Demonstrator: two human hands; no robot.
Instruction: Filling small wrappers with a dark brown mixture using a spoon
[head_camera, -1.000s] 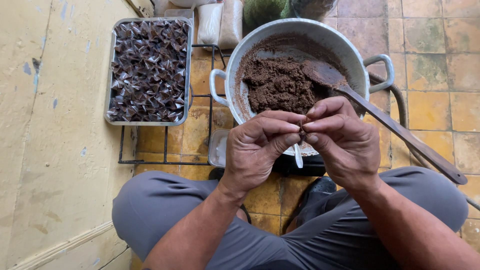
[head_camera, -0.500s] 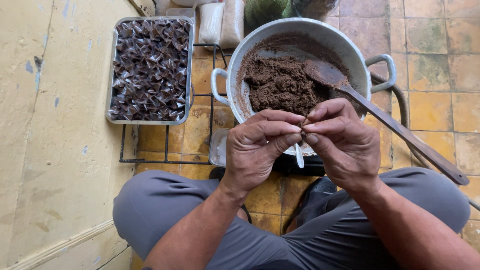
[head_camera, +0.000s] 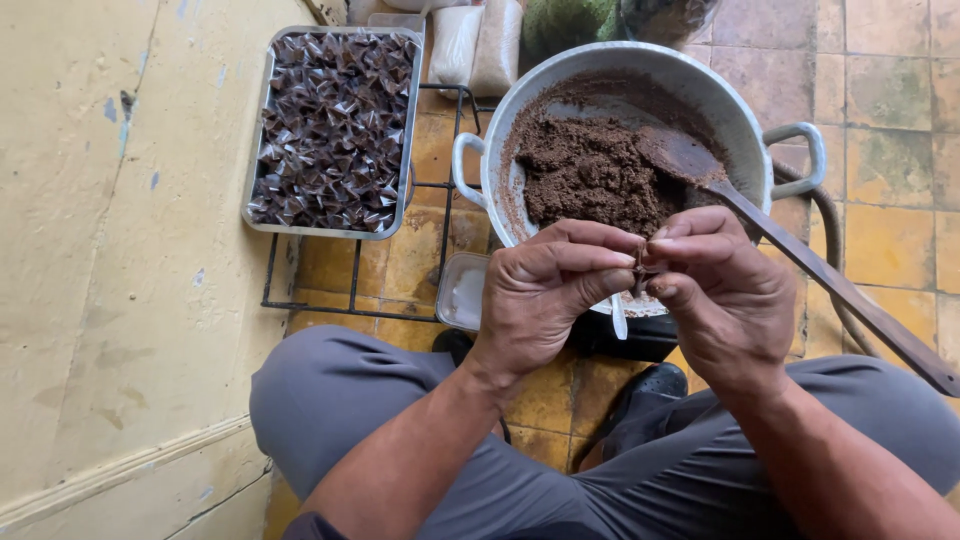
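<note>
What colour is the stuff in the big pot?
Dark brown, a crumbly mass inside the pale metal pot, clearest in the head view.

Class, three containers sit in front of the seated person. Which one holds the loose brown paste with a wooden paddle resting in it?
The large round metal pot with two handles, just beyond the hands. The rectangular metal tray holds small dark wrapped pieces; the small clear tub holds neither.

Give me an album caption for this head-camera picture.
Both hands, left hand and right hand, pinch a small brown piece above a pot of brown paste.

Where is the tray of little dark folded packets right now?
The metal tray sits upper left in the head view, on a black wire rack, left of the big pot.
</note>
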